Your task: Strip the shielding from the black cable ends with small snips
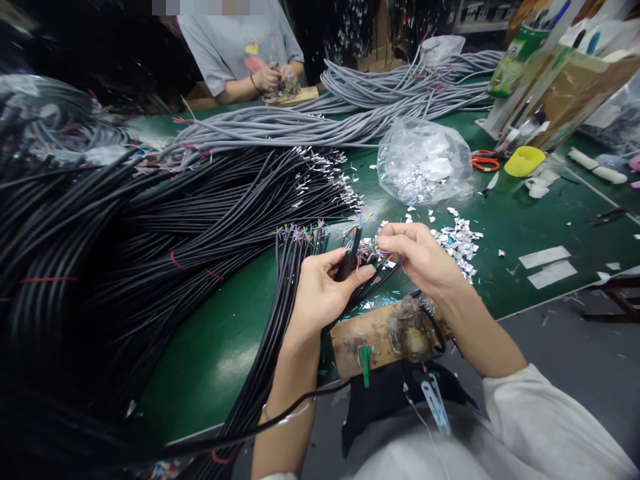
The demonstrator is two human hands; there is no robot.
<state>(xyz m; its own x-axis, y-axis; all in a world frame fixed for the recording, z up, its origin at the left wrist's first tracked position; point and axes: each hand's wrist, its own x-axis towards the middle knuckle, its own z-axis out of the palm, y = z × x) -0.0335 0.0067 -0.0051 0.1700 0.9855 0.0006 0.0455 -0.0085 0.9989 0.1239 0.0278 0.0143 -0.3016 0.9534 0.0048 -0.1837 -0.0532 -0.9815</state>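
Note:
My left hand [325, 290] is closed around black cables [352, 250], whose ends show thin coloured wires pointing up and away. Close to its right, my right hand [419, 259] pinches at the fine coloured wires [370, 248], fingertips together. Which single wire it grips is too small to tell. Below both hands lies a wooden board [350, 337] carrying a dirty, stained metal device [413, 330] and a green clip [366, 363]. A bundle of black cables [287, 280] with stripped ends runs down past my left forearm.
Large black cable bundles [215, 213] fill the left; grey cables [280, 127] cross the back. A plastic bag of foil scraps [425, 163], orange-handled scissors [485, 160] and loose foil bits [457, 240] lie on the green table [210, 353]. Another person [240, 53] works opposite.

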